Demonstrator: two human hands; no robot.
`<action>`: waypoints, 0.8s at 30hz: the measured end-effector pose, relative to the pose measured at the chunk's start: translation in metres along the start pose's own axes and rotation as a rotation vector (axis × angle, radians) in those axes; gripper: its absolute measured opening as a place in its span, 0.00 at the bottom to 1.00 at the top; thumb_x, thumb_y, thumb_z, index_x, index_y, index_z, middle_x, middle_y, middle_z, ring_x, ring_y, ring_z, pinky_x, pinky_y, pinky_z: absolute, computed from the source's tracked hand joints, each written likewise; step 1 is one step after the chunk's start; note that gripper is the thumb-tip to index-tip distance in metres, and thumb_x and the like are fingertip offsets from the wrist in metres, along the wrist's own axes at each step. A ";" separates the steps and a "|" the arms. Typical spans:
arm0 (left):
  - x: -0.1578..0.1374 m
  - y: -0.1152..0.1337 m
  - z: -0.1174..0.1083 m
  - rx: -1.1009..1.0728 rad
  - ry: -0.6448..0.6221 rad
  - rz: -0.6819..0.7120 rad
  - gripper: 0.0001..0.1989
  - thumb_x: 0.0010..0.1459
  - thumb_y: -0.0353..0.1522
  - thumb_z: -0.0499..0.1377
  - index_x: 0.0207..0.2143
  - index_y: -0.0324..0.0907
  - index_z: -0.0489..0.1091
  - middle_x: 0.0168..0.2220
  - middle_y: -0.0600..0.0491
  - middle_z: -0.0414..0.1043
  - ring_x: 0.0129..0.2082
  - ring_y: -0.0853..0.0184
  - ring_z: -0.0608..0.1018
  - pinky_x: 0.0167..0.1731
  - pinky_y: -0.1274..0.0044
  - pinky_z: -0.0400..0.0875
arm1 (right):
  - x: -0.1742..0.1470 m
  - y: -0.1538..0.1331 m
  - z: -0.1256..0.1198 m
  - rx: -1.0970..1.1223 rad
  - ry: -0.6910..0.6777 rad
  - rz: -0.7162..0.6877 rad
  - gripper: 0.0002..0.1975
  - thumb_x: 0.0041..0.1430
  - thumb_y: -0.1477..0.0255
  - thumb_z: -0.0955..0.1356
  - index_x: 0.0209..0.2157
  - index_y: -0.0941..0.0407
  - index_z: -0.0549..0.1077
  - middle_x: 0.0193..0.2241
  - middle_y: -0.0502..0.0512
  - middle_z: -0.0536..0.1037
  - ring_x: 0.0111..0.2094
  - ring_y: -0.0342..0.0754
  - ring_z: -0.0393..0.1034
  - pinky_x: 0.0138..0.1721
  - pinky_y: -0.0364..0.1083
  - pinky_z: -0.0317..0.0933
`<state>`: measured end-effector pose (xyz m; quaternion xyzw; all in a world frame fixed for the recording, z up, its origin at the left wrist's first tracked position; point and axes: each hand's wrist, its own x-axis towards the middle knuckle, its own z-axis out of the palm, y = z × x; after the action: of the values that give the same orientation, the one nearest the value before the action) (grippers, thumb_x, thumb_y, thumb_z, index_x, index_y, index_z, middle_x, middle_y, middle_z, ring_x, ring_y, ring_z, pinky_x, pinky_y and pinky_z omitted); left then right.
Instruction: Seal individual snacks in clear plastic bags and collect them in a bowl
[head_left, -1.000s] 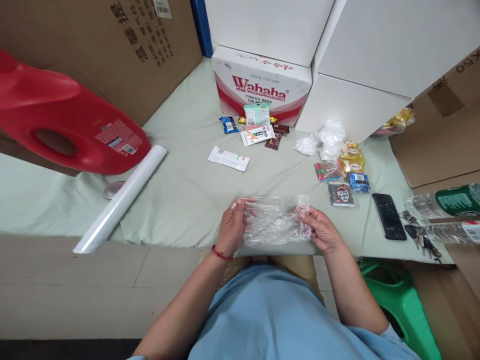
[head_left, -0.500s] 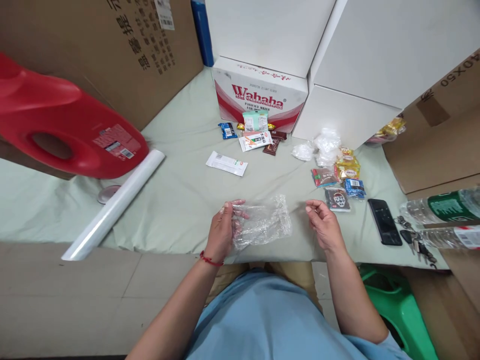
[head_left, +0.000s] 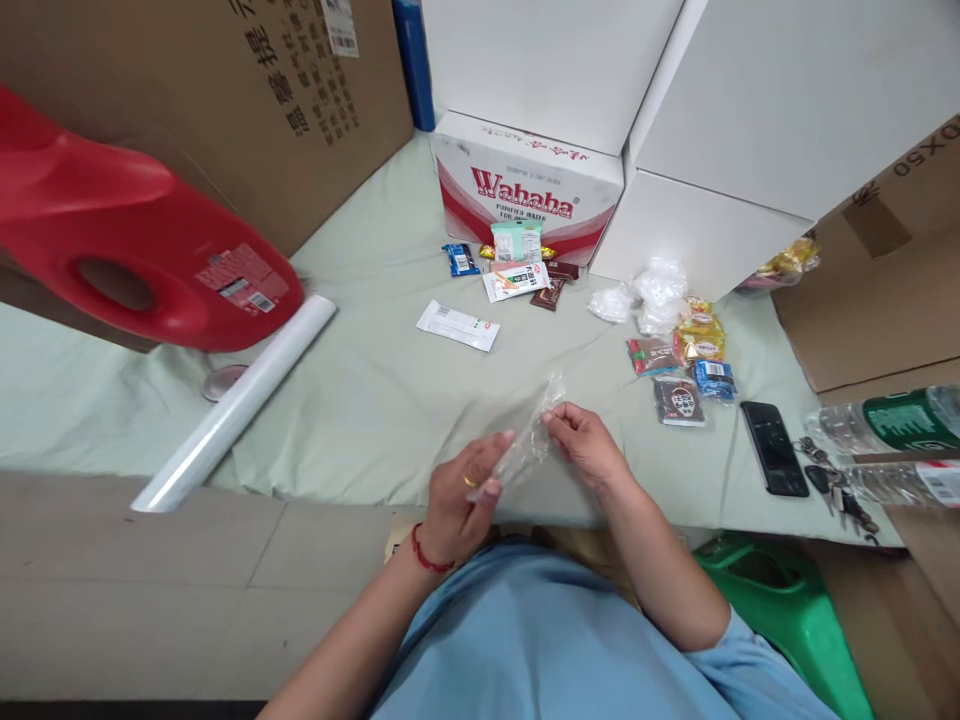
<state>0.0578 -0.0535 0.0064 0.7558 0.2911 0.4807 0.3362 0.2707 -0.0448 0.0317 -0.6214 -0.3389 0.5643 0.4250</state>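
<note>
A clear, crinkled plastic bag (head_left: 527,447) is between my two hands, tilted up above the front of the cloth-covered table (head_left: 367,400). My left hand (head_left: 466,490) grips its lower left end between thumb and fingers. At the bag's right edge, my right hand (head_left: 586,440) pinches the film with thumb and forefinger. Beyond my hands lies a white snack packet (head_left: 458,326). To the right of them are a dark square snack packet (head_left: 679,402), a blue packet (head_left: 714,380) and a brown packet (head_left: 651,355).
Behind stand a Wahaba-type water carton (head_left: 529,190) and white boxes (head_left: 555,70). Snack packets (head_left: 517,282) lie before the carton; crumpled clear plastic (head_left: 660,292) is right. A white roll (head_left: 240,400) and red jug (head_left: 150,240) are left; a phone (head_left: 775,449), keys (head_left: 836,485) and bottles (head_left: 907,420) right.
My right hand has moved left and taken hold of the bag's edge. My left hand has turned over it, and the bag is now tilted and narrower in view.
</note>
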 end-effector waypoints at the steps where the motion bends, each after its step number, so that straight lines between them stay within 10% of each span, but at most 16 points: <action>1: -0.002 0.002 -0.001 0.030 -0.061 0.048 0.25 0.70 0.37 0.52 0.68 0.47 0.62 0.56 0.42 0.75 0.53 0.59 0.78 0.49 0.69 0.73 | 0.001 0.000 0.003 0.014 0.010 -0.048 0.23 0.49 0.49 0.74 0.26 0.53 0.67 0.18 0.42 0.61 0.18 0.38 0.46 0.20 0.42 0.40; 8: -0.018 0.007 -0.018 -0.121 -0.231 -0.142 0.33 0.65 0.57 0.48 0.60 0.49 0.71 0.58 0.44 0.74 0.59 0.51 0.72 0.61 0.56 0.61 | -0.001 0.001 0.004 0.001 0.047 -0.165 0.14 0.51 0.61 0.72 0.24 0.54 0.66 0.18 0.41 0.59 0.20 0.39 0.47 0.23 0.41 0.43; 12: -0.015 0.008 -0.021 -0.475 -0.133 -0.616 0.45 0.64 0.61 0.31 0.54 0.44 0.76 0.55 0.42 0.76 0.60 0.50 0.73 0.62 0.56 0.62 | -0.008 0.005 0.007 -0.072 0.003 -0.217 0.12 0.50 0.63 0.71 0.24 0.54 0.66 0.18 0.42 0.59 0.21 0.39 0.49 0.24 0.41 0.45; 15: 0.001 0.015 -0.012 -0.496 -0.089 -0.879 0.39 0.64 0.61 0.41 0.48 0.42 0.77 0.49 0.42 0.79 0.53 0.52 0.78 0.55 0.59 0.69 | -0.017 0.011 0.013 -0.161 -0.005 -0.249 0.09 0.51 0.66 0.69 0.24 0.54 0.66 0.18 0.42 0.59 0.22 0.40 0.50 0.24 0.41 0.45; 18: 0.019 0.024 0.003 -0.441 -0.102 -0.893 0.29 0.60 0.56 0.57 0.47 0.42 0.74 0.47 0.45 0.78 0.48 0.56 0.79 0.46 0.66 0.74 | -0.029 0.019 0.020 -0.214 -0.013 -0.319 0.09 0.54 0.67 0.68 0.24 0.54 0.65 0.19 0.42 0.59 0.22 0.40 0.51 0.25 0.41 0.47; 24: 0.029 0.036 0.017 -0.232 0.074 -0.794 0.22 0.59 0.50 0.58 0.46 0.43 0.70 0.41 0.49 0.76 0.41 0.62 0.77 0.40 0.71 0.72 | -0.055 0.027 0.022 -0.427 0.019 -0.491 0.10 0.57 0.71 0.66 0.24 0.54 0.63 0.20 0.43 0.62 0.23 0.40 0.54 0.26 0.41 0.49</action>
<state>0.0884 -0.0568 0.0446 0.5242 0.5157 0.3702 0.5676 0.2396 -0.1020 0.0293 -0.6015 -0.5853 0.3552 0.4117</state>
